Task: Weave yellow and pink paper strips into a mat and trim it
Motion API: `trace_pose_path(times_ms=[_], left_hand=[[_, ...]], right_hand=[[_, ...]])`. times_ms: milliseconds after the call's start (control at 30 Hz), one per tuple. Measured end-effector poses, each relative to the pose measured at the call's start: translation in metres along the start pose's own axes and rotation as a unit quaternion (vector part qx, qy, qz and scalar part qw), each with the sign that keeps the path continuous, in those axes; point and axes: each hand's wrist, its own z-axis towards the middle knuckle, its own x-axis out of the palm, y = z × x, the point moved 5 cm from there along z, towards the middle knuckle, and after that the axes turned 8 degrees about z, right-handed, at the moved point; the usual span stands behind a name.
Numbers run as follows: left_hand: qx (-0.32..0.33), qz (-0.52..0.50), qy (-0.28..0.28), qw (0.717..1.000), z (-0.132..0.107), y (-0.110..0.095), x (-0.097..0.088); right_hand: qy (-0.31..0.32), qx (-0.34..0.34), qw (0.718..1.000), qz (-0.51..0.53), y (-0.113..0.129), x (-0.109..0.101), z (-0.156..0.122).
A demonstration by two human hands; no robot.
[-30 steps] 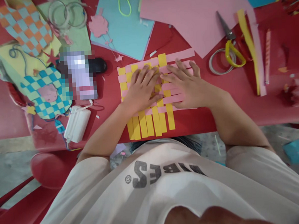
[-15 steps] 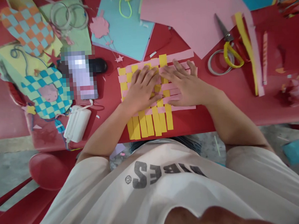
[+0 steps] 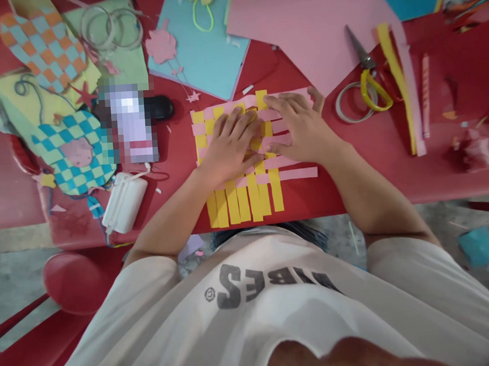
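A woven mat of yellow and pink paper strips (image 3: 245,197) lies on the red table (image 3: 351,171) right in front of me. My left hand (image 3: 229,145) lies flat on its middle, fingers spread, pressing it down. My right hand (image 3: 297,127) rests on the mat's right side, fingers stretched out toward its top edge, where their tips touch the uppermost pink strip. Neither hand holds anything. Loose yellow strip ends hang toward the table's near edge, and pink strip ends stick out to the right.
Scissors with yellow handles (image 3: 366,70) and a tape ring (image 3: 349,103) lie to the right, next to long paper strips (image 3: 404,85). Pink sheet (image 3: 309,24) and blue sheet (image 3: 198,48) lie behind. At left are checkered woven pieces (image 3: 75,154), a white charger (image 3: 123,201) and a black object (image 3: 159,107).
My right hand has slid up and left over the mat, its fingertips now at the top pink strip. My left hand has stayed in place.
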Motion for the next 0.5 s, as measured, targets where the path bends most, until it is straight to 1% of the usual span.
trace_pose_path(times_ms=[267, 400, 500], left_hand=[[0.001, -0.011, 0.006, 1.0, 0.0, 0.003, 0.004], [0.001, -0.014, 0.006, 1.0, 0.001, 0.004, 0.005], [0.004, -0.016, 0.008, 1.0, 0.001, 0.004, 0.004]], right_hand=[[0.001, 0.003, 1.0, -0.005, -0.003, 0.001, 0.001], [-0.011, -0.002, 1.0, -0.003, -0.001, -0.007, 0.0], [-0.024, -0.013, 1.0, 0.0, 0.01, -0.015, -0.012]])
